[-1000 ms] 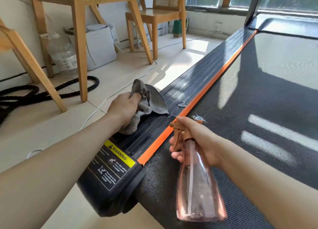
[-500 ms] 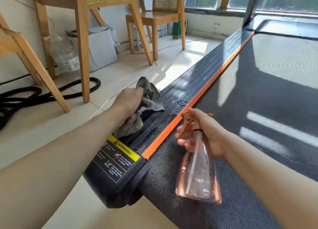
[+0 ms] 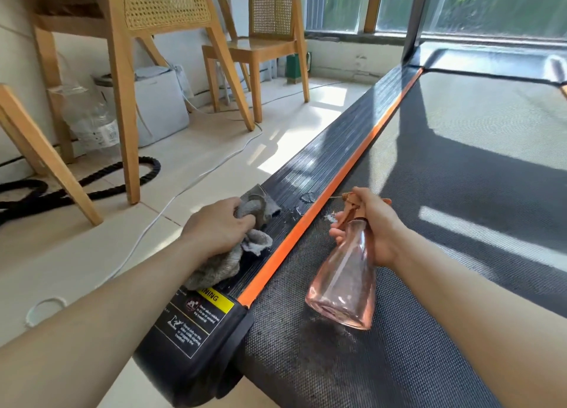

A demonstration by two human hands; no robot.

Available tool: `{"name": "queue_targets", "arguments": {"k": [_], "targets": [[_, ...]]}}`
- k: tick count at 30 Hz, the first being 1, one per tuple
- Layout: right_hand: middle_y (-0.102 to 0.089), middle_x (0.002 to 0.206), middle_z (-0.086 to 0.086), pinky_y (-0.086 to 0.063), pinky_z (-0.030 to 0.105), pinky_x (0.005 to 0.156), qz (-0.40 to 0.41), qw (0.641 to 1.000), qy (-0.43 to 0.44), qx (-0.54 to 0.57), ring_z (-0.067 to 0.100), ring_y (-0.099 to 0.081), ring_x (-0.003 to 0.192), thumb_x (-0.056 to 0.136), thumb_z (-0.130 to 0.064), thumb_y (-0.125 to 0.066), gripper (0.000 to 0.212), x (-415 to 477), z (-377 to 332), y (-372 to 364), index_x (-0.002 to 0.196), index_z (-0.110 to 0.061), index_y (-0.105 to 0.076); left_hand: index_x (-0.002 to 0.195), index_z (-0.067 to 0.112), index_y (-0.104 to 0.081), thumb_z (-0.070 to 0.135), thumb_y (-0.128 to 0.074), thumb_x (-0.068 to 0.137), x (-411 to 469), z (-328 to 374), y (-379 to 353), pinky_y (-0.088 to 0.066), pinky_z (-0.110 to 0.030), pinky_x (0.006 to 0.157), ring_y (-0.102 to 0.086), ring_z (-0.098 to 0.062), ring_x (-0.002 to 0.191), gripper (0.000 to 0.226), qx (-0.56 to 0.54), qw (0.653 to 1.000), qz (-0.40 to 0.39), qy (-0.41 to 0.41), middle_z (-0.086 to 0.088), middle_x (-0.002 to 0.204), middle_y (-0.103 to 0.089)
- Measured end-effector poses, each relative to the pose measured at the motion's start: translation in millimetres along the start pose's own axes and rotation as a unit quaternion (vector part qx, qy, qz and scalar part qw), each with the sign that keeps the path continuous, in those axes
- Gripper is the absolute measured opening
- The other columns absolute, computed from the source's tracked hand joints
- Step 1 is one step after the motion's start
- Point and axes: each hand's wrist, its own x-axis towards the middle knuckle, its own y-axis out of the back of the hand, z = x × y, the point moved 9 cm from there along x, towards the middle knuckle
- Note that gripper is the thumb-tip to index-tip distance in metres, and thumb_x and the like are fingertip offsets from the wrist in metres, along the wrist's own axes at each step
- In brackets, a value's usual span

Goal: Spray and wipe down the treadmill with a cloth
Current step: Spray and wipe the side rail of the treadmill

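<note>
The cloth (image 3: 219,268) looks soft, limp and light, easiest taken by its bunched middle. It is grey and crumpled, lying on the ribbed black side rail (image 3: 322,168) of the treadmill (image 3: 190,346), near its end cap. The left hand (image 3: 217,223) has its fingers curled round it. Wet spots (image 3: 306,197) glisten just ahead. The right hand (image 3: 379,229) grips a pink spray bottle (image 3: 346,282) by its neck, over the belt (image 3: 460,223).

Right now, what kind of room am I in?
Probably a home room used for workouts: a treadmill, wooden cane-back chairs beside it, and a thick black rope lying nearby.
</note>
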Motion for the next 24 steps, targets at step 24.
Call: {"name": "queue_targets", "arguments": {"k": [24], "targets": [[-0.053,0.065,0.009,-0.046,0.026,0.042,-0.017,0.994,0.025,0.107,0.024,-0.052,0.049,0.096,-0.043,-0.053,0.039,27.4,-41.2,71.4,0.111,-0.007,-0.047,0.144,0.028,-0.042,0.022,-0.063,0.086,28.1,84.7,-44.4,-0.038,-0.024,0.098,-0.054,-0.023,0.121,0.062,-0.067,0.993,-0.002,-0.101,-0.003,0.134,-0.059]]}}
